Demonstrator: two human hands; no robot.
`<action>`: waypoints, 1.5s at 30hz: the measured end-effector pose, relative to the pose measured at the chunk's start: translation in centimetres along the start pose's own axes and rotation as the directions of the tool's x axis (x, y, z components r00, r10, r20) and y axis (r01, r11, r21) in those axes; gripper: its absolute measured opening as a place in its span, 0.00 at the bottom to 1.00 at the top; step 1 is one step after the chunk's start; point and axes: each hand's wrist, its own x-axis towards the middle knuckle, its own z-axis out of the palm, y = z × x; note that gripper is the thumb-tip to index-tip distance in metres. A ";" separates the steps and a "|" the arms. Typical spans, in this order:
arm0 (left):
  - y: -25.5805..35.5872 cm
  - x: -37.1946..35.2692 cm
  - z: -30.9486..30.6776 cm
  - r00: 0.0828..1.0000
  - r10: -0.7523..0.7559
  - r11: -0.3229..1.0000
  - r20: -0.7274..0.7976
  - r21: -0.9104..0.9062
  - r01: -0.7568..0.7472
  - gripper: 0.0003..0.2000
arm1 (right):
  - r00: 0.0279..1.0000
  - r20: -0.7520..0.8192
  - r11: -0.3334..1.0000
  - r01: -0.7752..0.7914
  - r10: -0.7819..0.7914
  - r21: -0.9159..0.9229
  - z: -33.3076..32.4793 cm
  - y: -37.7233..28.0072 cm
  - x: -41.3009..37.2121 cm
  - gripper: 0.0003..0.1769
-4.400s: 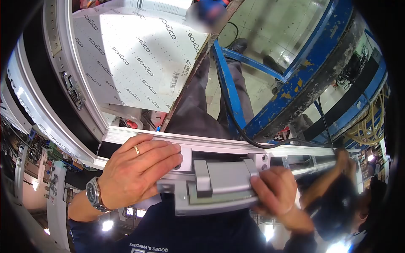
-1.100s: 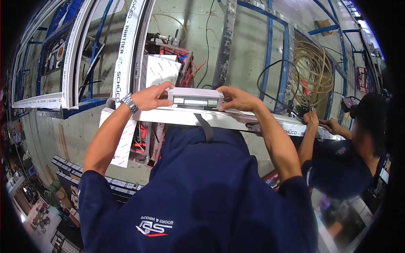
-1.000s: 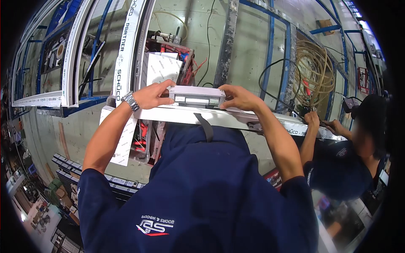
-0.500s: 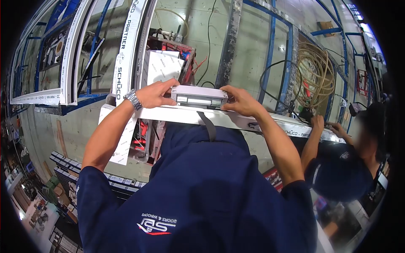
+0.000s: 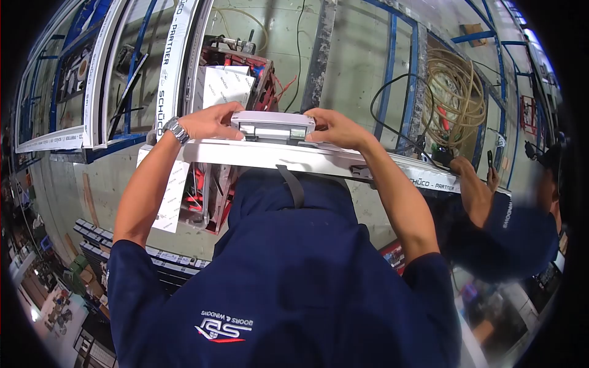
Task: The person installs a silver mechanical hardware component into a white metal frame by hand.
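Along the white window-frame profile (image 5: 264, 154), a short grey metal piece (image 5: 273, 119) with a recessed front and a silvery bar across it rests against the top side. My left hand (image 5: 216, 122), with a watch at the wrist, grips its left end between thumb and fingers. Its right end is pinched the same way by my right hand (image 5: 337, 129). A dark strap (image 5: 293, 186) hangs over the profile's near edge, close to my body.
A red toolbox (image 5: 262, 92) with tools lies beyond the profile, partly under white printed sheets (image 5: 224, 86). Blue steel racks (image 5: 392, 67) and a coiled hose (image 5: 454, 98) stand farther right. At the profile's right end, a co-worker's hand (image 5: 469, 172) is near it.
The grey piece and both my hands appear slightly farther left and higher in view, as does much of the scene. The co-worker's arms have shifted, and a dark tool now shows upright there.
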 end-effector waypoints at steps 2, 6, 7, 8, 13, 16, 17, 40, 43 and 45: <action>0.0 0.1 0.3 0.998 -0.044 0.996 -0.042 -0.084 0.040 0.24 | 0.999 -0.037 0.991 0.020 -0.025 -0.134 0.3 0.1 0.0 0.29; -0.2 0.0 1.3 0.994 -0.021 0.968 -0.109 -0.250 -0.007 0.22 | 0.996 -0.073 0.969 0.038 -0.057 -0.243 0.6 -0.4 -0.1 0.29; -0.2 -0.1 1.4 0.993 -0.008 0.965 -0.122 -0.263 -0.024 0.22 | 0.996 -0.072 0.967 0.041 -0.061 -0.251 0.8 -0.6 -0.2 0.29; -0.5 -0.1 1.3 0.991 -0.009 0.977 -0.133 -0.211 -0.020 0.23 | 0.994 -0.074 0.972 0.063 -0.082 -0.224 0.9 0.0 0.0 0.30; -1.3 0.6 0.6 0.996 -0.011 0.984 -0.085 -0.179 -0.004 0.20 | 0.987 -0.121 0.976 0.084 -0.109 -0.199 1.0 0.5 0.2 0.31; -1.5 0.7 0.5 0.997 0.036 0.993 -0.067 -0.114 -0.043 0.20 | 0.996 -0.088 0.988 -0.020 0.006 -0.153 1.2 -0.4 -0.5 0.30; -1.8 0.8 0.6 0.994 0.085 0.990 -0.070 -0.108 -0.092 0.19 | 0.996 -0.088 0.990 -0.039 0.027 -0.139 1.2 -0.8 -0.6 0.30; -2.5 0.8 2.0 0.953 0.207 0.970 -0.221 0.173 -0.170 0.28 | 0.959 -0.275 0.995 -0.089 0.071 -0.053 4.3 -0.7 -2.3 0.37; -1.7 0.8 1.2 0.985 0.104 0.983 -0.136 0.166 -0.081 0.29 | 0.960 -0.232 0.982 -0.127 0.158 0.140 4.0 -1.6 -2.3 0.38; -1.2 0.8 1.1 0.994 0.034 0.992 -0.101 0.123 -0.021 0.31 | 0.966 -0.178 0.982 -0.184 0.189 0.045 3.2 -2.2 -2.1 0.37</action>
